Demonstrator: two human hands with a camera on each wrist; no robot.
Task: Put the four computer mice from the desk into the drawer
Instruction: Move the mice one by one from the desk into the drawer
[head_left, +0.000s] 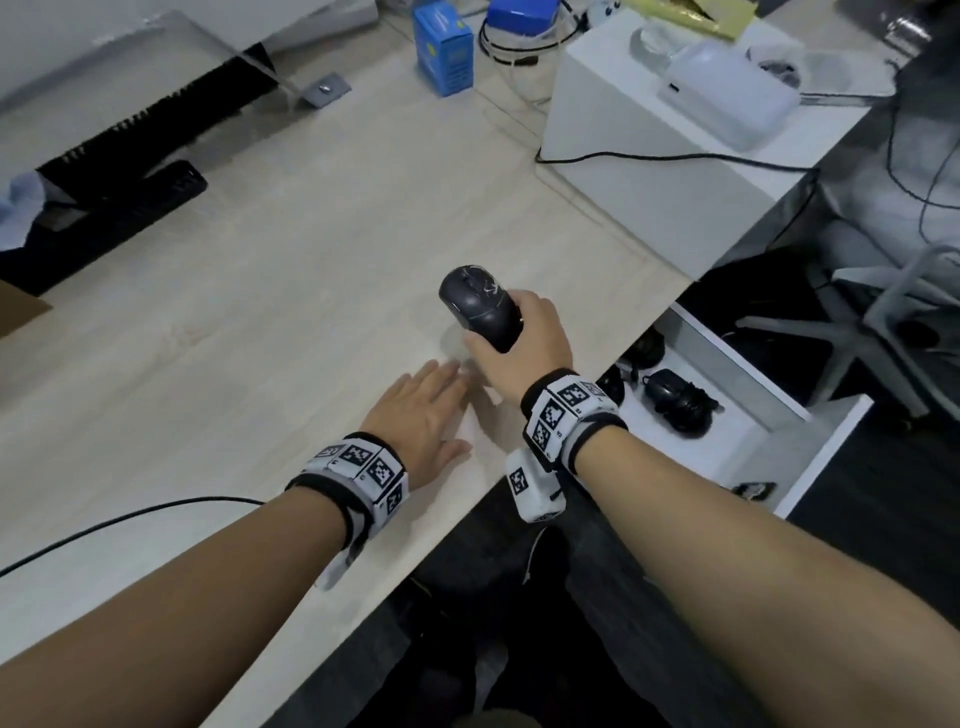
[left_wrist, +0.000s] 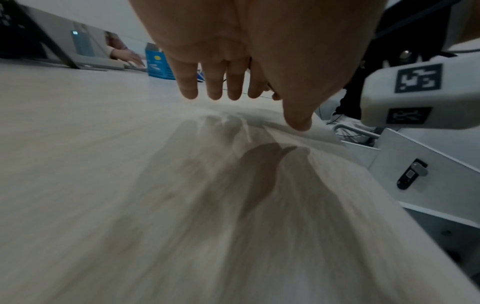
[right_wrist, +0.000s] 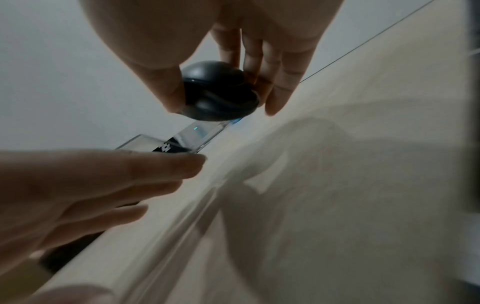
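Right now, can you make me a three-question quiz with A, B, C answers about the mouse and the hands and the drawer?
1. Where is the mouse that the right hand grips?
A. Above the desk
B. Inside the drawer
C. On the blue box

2. What colour is that mouse?
A. White
B. Black
C. Blue

3. How is the drawer?
A. Pushed shut
C. Taken out onto the desk
B. Pulled open

Answers: 1 A, because the hand holds it up over the desk, near its edge. 2 B, since its shell shows black in both the head and right wrist views. 3 B, as its white inside shows beside the desk, with dark mice lying in it. The left hand lies flat on the desk, holding nothing.
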